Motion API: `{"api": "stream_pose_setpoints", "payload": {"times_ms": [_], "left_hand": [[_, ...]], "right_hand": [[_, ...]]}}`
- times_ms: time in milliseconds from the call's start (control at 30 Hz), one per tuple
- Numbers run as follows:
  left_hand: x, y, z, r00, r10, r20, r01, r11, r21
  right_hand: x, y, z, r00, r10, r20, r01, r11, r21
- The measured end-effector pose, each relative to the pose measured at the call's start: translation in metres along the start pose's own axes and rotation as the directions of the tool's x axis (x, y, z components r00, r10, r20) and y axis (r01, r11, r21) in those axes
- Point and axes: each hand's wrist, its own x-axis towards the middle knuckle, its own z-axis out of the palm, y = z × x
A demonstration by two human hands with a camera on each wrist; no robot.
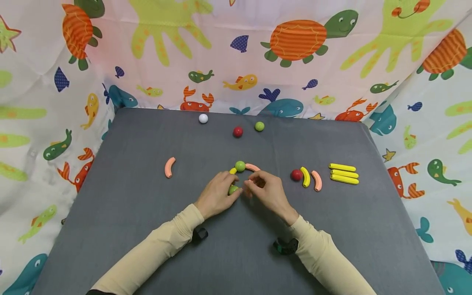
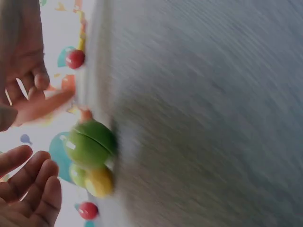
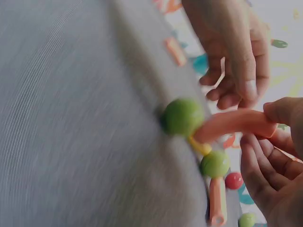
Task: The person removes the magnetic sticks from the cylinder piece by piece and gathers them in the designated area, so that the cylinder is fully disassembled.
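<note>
My right hand (image 1: 272, 193) pinches a curved pink tube piece (image 3: 239, 124) between thumb and fingers, above the table. Its far end is close to a green ball (image 3: 183, 116) in the right wrist view; whether they touch cannot be told. Beside that ball, my left hand (image 1: 216, 193) has loosely bent fingers and grips nothing in the wrist views. Just beyond the hands, a yellow piece (image 1: 233, 170), a second green ball (image 1: 240, 166) and another curved pink piece (image 1: 253, 167) form an arc. The left hand partly hides the nearer green ball in the head view.
To the right are a red ball (image 1: 296, 175), a curved yellow piece (image 1: 305, 177), a curved pink piece (image 1: 316, 180) and straight yellow sticks (image 1: 344, 173). A pink piece (image 1: 169, 167) lies left. White (image 1: 203, 118), red (image 1: 237, 131) and green (image 1: 259, 126) balls sit at the back.
</note>
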Motion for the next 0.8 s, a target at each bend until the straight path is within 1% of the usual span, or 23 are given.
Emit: {"api": "stream_pose_setpoints", "payload": {"times_ms": [33, 67, 100, 167, 233, 300, 367, 433, 467, 533, 567, 633, 700, 767, 800], "left_hand": [[0.0, 0.003, -0.001, 1.0, 0.009, -0.012, -0.009, 1.0, -0.02], [0.0, 0.006, -0.002, 0.999, 0.02, -0.026, -0.021, 0.999, -0.041], [0.0, 0.008, -0.002, 0.999, 0.03, -0.042, -0.033, 0.998, -0.055], [0.0, 0.01, -0.003, 0.995, 0.058, -0.085, -0.063, 0.996, -0.063], [0.001, 0.01, -0.005, 0.987, 0.081, -0.141, -0.088, 0.995, -0.046], [0.002, 0.006, -0.009, 0.981, 0.08, -0.179, -0.082, 0.997, -0.007], [0.003, 0.0, -0.015, 0.975, 0.059, -0.213, -0.051, 0.998, 0.045], [0.003, -0.012, -0.022, 0.966, 0.04, -0.256, -0.009, 0.993, 0.12], [0.003, -0.021, -0.026, 0.96, 0.035, -0.278, 0.014, 0.985, 0.172], [0.001, -0.038, -0.036, 0.943, 0.025, -0.331, 0.073, 0.957, 0.279], [-0.001, -0.048, -0.04, 0.935, 0.021, -0.353, 0.105, 0.937, 0.333], [-0.004, -0.065, -0.049, 0.923, -0.007, -0.386, 0.176, 0.897, 0.406], [-0.008, -0.078, -0.055, 0.912, -0.058, -0.406, 0.25, 0.863, 0.44], [-0.01, -0.088, -0.059, 0.905, -0.11, -0.411, 0.304, 0.843, 0.444], [-0.011, -0.092, -0.061, 0.902, -0.131, -0.411, 0.322, 0.839, 0.44]], "right_hand": [[0.001, -0.003, -0.002, 0.998, 0.056, 0.001, -0.056, 0.994, 0.091], [0.002, -0.005, -0.003, 0.993, 0.114, 0.006, -0.114, 0.979, 0.171], [0.002, -0.007, -0.004, 0.987, 0.162, 0.009, -0.16, 0.96, 0.231], [0.003, -0.009, -0.004, 0.977, 0.211, 0.017, -0.205, 0.924, 0.322], [0.004, -0.009, -0.003, 0.975, 0.221, 0.023, -0.215, 0.91, 0.355], [0.005, -0.008, -0.002, 0.977, 0.213, 0.023, -0.207, 0.911, 0.356], [0.004, -0.006, -0.002, 0.977, 0.214, 0.021, -0.207, 0.913, 0.351], [0.002, -0.004, -0.003, 0.975, 0.222, 0.017, -0.215, 0.915, 0.34], [0.001, -0.004, -0.003, 0.973, 0.228, 0.015, -0.22, 0.917, 0.332], [-0.001, -0.002, -0.005, 0.97, 0.241, 0.02, -0.235, 0.92, 0.315], [-0.001, -0.001, -0.006, 0.971, 0.238, 0.024, -0.234, 0.923, 0.305], [-0.002, 0.0, -0.007, 0.972, 0.234, 0.031, -0.233, 0.929, 0.289], [-0.002, 0.002, -0.008, 0.975, 0.221, 0.039, -0.223, 0.934, 0.28], [-0.001, 0.003, -0.008, 0.978, 0.205, 0.044, -0.209, 0.939, 0.275], [-0.001, 0.003, -0.008, 0.979, 0.2, 0.045, -0.205, 0.941, 0.27]]}}
